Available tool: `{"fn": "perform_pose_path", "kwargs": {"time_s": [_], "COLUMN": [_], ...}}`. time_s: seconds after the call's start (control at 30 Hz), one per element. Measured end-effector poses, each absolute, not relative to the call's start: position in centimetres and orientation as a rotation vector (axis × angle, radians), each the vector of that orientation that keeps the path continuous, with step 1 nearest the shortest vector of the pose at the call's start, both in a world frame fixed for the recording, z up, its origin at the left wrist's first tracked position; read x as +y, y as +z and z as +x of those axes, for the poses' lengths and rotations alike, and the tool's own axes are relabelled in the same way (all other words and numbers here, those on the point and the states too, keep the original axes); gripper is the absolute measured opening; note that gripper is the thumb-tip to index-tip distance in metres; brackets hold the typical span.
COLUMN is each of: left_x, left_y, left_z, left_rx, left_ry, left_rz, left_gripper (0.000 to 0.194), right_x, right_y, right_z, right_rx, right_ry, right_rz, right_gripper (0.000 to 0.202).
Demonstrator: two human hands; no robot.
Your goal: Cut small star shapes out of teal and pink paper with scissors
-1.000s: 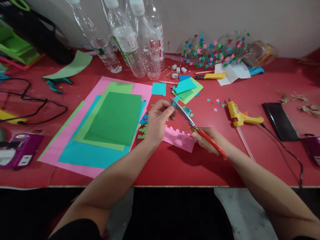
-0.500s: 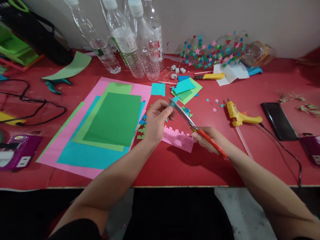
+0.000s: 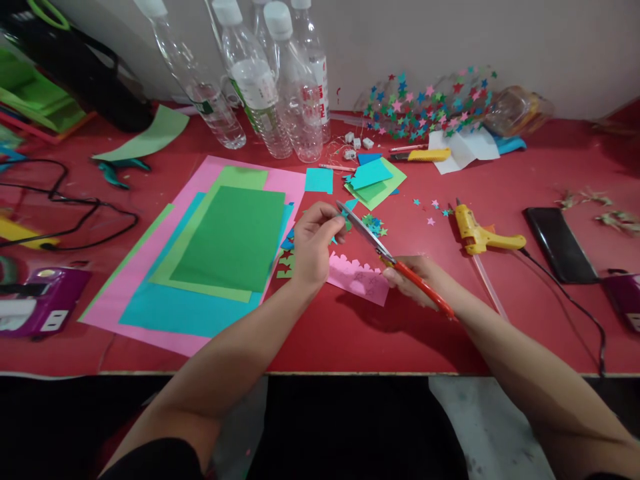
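Observation:
My left hand (image 3: pixel 316 240) is closed in a pinch on a small turquoise paper piece (image 3: pixel 345 215) at the fingertips. My right hand (image 3: pixel 423 277) grips scissors (image 3: pixel 367 232) with red handles. Their blades look nearly closed and point up and left, with the tips beside the pinched piece. Beneath the hands lies a pink paper strip (image 3: pixel 359 281) with a jagged cut upper edge and star outlines drawn on it. Green paper offcuts (image 3: pixel 285 265) lie left of it, partly behind my left wrist. A pile of small cut stars (image 3: pixel 375 225) sits behind the blades.
Coloured paper sheets (image 3: pixel 227 240) lie stacked at left. Plastic bottles (image 3: pixel 300 100) stand at the back near a star-covered clear bottle (image 3: pixel 425 107). Paper squares (image 3: pixel 370 175) and a yellow cutter (image 3: pixel 429 155) lie in front. A yellow glue gun (image 3: pixel 480 233) and a phone (image 3: pixel 561 243) are at right.
The turquoise piece in my left fingers looks smaller, and a turquoise scrap beyond the blades appears apart from it. Both hands stay nearly in place; the view has shifted slightly.

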State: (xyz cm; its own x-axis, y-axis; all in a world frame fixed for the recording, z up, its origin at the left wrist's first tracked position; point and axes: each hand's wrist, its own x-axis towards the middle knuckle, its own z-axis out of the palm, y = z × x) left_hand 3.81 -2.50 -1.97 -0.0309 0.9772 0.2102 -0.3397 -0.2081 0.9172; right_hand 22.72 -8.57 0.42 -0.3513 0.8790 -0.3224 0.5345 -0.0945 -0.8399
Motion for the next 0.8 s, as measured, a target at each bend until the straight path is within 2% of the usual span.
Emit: {"fn": "perform_pose_path", "kwargs": {"time_s": [0.3,0.53,0.8], "left_x": [-2.2,-1.2,-0.2], "left_y": [-1.9,-2.3,-2.5], "left_z": [3.6,3.7,5.2], "left_rx": [0.883,1.091,1.219], "left_ry": [1.498,0.98,0.548], "left_rz": [1.065,1.593,2.307], "left_gripper": [0.009,0.013,0.012], "right_x": [-8.3,-6.5,-5.4], "right_y": [0.6,-1.0,-2.6], "right_z": [22.4,24.0,24.8], "right_rx": [-1.631,-1.227,-1.107], "right_ry": [1.51,1.377,1.37], "right_rz": [-1.594,-1.411,-1.316], "right_gripper": [0.044,0.047,0.046]}}
